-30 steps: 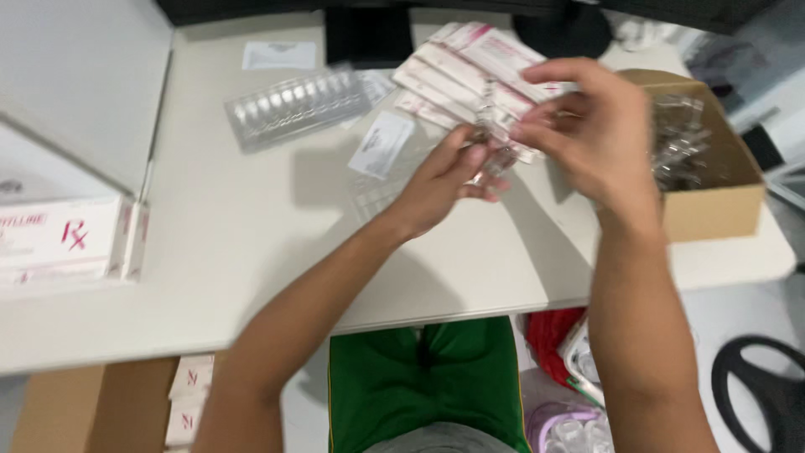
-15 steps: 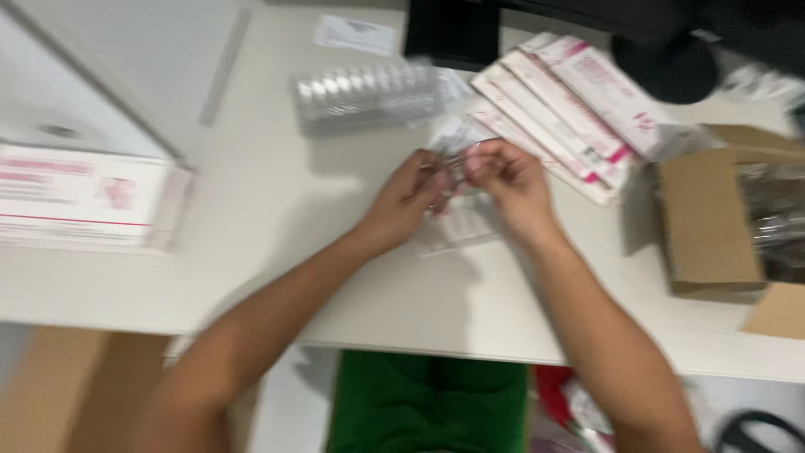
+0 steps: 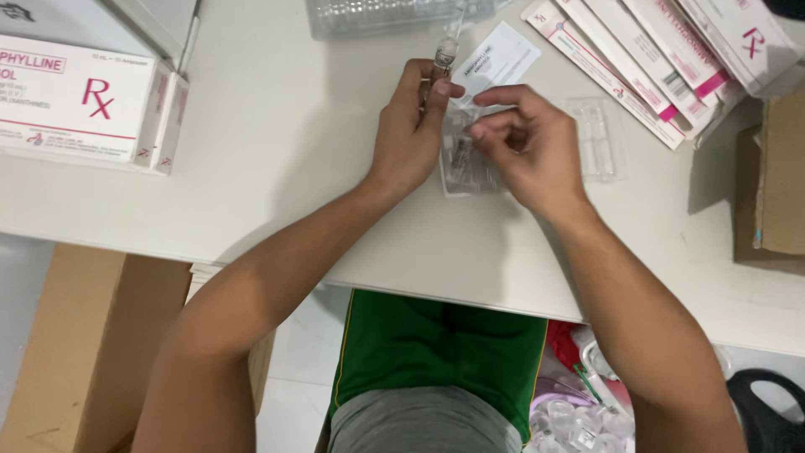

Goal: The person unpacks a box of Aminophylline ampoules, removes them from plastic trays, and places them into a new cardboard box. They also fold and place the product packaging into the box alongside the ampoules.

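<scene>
White table (image 3: 277, 151), ampoule (image 3: 444, 52) between fingers (image 3: 433, 92)

On the surface (image 3: 277, 151), a carton (image 3: 80, 101) lies far left and a row of flat boxes (image 3: 671, 50) far right. Between them, a leaflet (image 3: 499, 60) sits behind two trays (image 3: 599, 143), with a stack of trays (image 3: 377, 15) at the far edge. A cardboard box (image 3: 776, 184) stands rightmost.

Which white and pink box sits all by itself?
The big white and pink box at the table's far left edge. The other, flatter boxes lie fanned together at the top right, overlapping each other.
</scene>
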